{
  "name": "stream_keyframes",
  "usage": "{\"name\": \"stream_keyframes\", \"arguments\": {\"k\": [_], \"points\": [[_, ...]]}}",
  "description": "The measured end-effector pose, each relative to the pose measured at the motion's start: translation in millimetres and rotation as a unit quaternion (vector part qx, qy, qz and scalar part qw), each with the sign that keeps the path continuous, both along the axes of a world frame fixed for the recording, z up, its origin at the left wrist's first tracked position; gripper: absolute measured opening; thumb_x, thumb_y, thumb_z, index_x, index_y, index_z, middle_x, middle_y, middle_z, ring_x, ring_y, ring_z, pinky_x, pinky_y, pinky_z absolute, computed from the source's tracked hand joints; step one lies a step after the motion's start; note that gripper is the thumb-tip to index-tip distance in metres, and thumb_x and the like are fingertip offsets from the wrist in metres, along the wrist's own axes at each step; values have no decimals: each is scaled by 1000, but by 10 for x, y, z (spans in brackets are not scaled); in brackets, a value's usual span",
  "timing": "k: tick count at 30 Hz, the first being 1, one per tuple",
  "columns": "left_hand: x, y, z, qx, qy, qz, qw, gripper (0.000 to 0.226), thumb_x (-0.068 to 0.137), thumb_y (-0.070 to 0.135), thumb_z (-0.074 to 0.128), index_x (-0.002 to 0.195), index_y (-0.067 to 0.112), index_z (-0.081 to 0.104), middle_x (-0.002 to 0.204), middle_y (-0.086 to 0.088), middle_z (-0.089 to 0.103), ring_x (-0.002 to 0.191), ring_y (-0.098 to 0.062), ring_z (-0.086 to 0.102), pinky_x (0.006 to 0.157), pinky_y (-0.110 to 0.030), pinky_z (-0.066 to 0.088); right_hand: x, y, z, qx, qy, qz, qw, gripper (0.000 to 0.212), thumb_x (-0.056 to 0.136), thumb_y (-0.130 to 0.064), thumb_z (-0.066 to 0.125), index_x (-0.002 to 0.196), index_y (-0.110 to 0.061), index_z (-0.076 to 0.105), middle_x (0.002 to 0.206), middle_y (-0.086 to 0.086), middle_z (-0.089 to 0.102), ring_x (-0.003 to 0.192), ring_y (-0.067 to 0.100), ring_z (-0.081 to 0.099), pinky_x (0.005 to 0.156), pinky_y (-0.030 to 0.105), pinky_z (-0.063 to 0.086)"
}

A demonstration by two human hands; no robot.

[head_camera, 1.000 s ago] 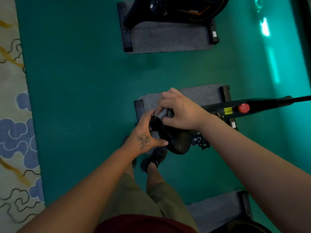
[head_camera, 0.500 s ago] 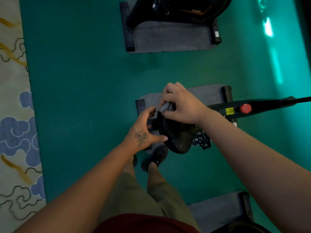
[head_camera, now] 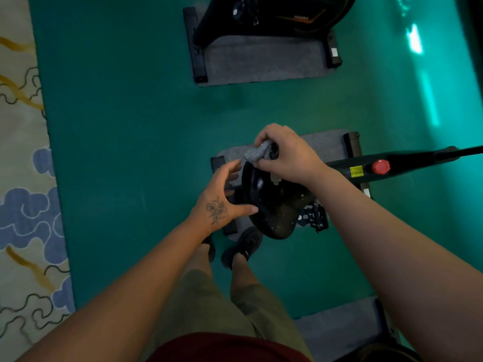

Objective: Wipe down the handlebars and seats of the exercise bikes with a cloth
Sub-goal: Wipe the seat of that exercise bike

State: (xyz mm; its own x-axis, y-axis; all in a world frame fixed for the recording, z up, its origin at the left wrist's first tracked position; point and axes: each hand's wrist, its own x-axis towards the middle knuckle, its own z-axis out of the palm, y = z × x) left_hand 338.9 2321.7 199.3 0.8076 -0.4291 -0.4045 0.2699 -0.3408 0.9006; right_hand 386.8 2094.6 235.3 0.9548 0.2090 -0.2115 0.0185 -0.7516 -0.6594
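Note:
A black bike seat (head_camera: 271, 205) sits below me, speckled with droplets. My right hand (head_camera: 285, 155) grips a bunched grey cloth (head_camera: 257, 152) at the seat's far end. My left hand (head_camera: 222, 199) has its fingers spread beside the seat's left edge, and its thumb touches the seat's side. The bike's dark frame bar (head_camera: 407, 163) with a red knob (head_camera: 381, 167) runs off to the right.
The bike stands on a grey mat (head_camera: 321, 145) on green floor. A second black exercise bike (head_camera: 274, 17) stands on its own mat ahead. Another mat (head_camera: 337, 327) lies at the lower right. A patterned rug (head_camera: 21, 205) borders the left. My shoes (head_camera: 243, 246) are beside the seat.
My right hand has lifted the cloth away from the seat's end toward the far side. My left hand's fingers have opened and spread, and more of the seat shows.

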Motion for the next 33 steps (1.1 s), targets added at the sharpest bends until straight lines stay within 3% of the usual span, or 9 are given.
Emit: {"name": "stream_keyframes", "arguments": {"k": [3, 7, 15, 20, 26, 33], "points": [[-5, -22, -17, -6, -4, 5, 1000, 105, 65, 31, 100, 148, 45, 37, 154, 12, 48, 140, -2, 49, 113, -39, 51, -100, 35, 52, 24, -10, 64, 998, 29, 82, -29, 81, 102, -21, 63, 101, -8, 58, 97, 18, 48, 85, 38, 43], [-26, -41, -49, -1, -14, 1, 1000, 105, 65, 26, 102, 142, 56, 37, 149, 15, 50, 137, -3, 51, 110, -34, 53, -212, -24, 84, 8, -30, 110, 993, 25, 84, -39, 72, 104, -24, 66, 110, -4, 56, 102, 22, 49, 90, 37, 43], [0, -18, -139, 6, -10, -33, 999, 109, 69, 23, 101, 158, 32, 40, 154, 8, 38, 139, -9, 49, 105, -30, 56, -64, -246, -20, 14, 29, -9, 999, 24, 84, -22, 73, 106, -28, 66, 105, -2, 55, 98, 14, 54, 88, 41, 48], [-22, -43, -150, -1, -1, -27, 1000, 109, 68, 23, 100, 158, 34, 40, 154, 8, 38, 135, -9, 53, 98, -30, 58, -209, -338, 30, 15, 36, 18, 999, 22, 81, -28, 71, 98, -35, 60, 106, -14, 50, 97, 13, 55, 83, 43, 51], [-53, -65, -155, 0, 3, -20, 1000, 107, 70, 17, 98, 158, 35, 40, 154, 9, 38, 134, -13, 54, 99, -31, 58, -406, -562, 44, -20, 36, 21, 999, 27, 83, -20, 74, 98, -35, 58, 107, -14, 52, 97, 12, 53, 82, 46, 52], [-132, -140, -125, 3, 0, -1, 1000, 108, 65, 26, 90, 159, 36, 38, 153, 9, 38, 137, -16, 53, 104, -43, 57, -227, -390, -4, 16, 36, 4, 999, 34, 87, -20, 72, 117, -30, 62, 112, -4, 59, 99, 16, 58, 81, 39, 50]]}}
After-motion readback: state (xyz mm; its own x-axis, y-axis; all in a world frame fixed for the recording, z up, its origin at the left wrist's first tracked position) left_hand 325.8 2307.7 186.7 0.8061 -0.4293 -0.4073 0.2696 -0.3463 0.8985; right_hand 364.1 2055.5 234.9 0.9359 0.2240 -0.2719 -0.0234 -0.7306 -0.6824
